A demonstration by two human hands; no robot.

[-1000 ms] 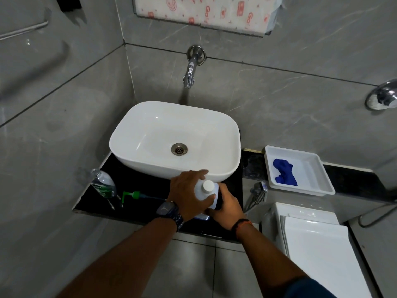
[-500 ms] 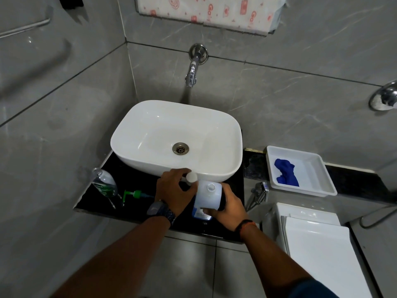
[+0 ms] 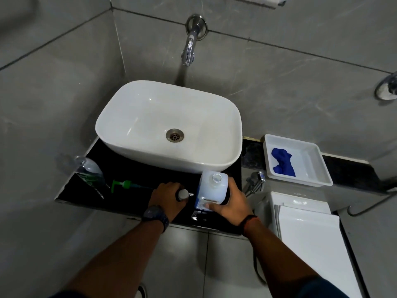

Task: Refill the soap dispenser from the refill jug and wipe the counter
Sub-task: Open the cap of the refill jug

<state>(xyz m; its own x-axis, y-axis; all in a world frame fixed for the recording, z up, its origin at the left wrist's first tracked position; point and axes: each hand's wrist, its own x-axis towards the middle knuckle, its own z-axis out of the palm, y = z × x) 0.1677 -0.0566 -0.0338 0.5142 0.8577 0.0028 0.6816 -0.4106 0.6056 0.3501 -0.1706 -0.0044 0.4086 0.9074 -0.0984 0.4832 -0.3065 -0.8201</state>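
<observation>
Cap (image 3: 183, 193) moved left | 1 jug (image 3: 211, 190) | 1 dispenser (image 3: 90, 172), seemingly | 1 cloth (image 3: 282, 162)

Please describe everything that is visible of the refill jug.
The refill jug is a squarish container of translucent white plastic with a blue label low on its front. Its round neck is open. It stands upright on the black counter, before the basin's right front corner. The right hand holds its right side.

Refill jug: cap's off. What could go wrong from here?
1. The refill jug is uncapped near the front edge of the counter; a slip of the right hand could tip it off.
2. The dispenser mouth looks narrow, so pouring may spill.
3. The cap in the left hand could roll away if set down.
</observation>
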